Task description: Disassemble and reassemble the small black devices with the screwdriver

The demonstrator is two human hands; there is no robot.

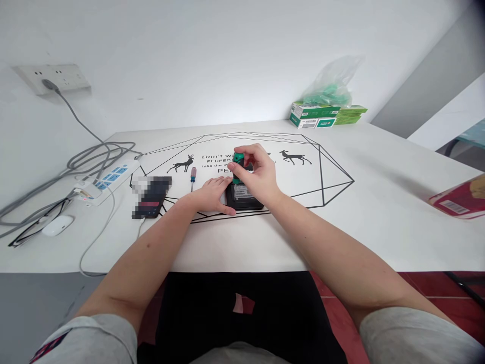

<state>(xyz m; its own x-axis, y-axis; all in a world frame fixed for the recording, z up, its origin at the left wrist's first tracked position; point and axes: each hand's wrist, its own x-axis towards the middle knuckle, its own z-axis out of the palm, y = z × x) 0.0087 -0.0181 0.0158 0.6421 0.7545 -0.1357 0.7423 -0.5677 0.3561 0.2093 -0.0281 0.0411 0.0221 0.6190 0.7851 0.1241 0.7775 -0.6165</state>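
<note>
My right hand (259, 174) is closed around a green-handled screwdriver (238, 161), held upright over a small black device (244, 198) with a label on top, lying on the white table (379, 212). My left hand (214, 196) lies flat with fingers stretched out, pressing against the left edge of the black device. A second screwdriver (193, 177), with a red and blue handle, lies on the table just left of my hands.
A phone (151, 199) with a cable lies to the left. Further left are a power strip (108, 181), grey cables (94, 156) and a white mouse (56, 225). Green boxes (322, 115) under a plastic bag sit at the back right. A red packet (460, 199) lies at the right edge.
</note>
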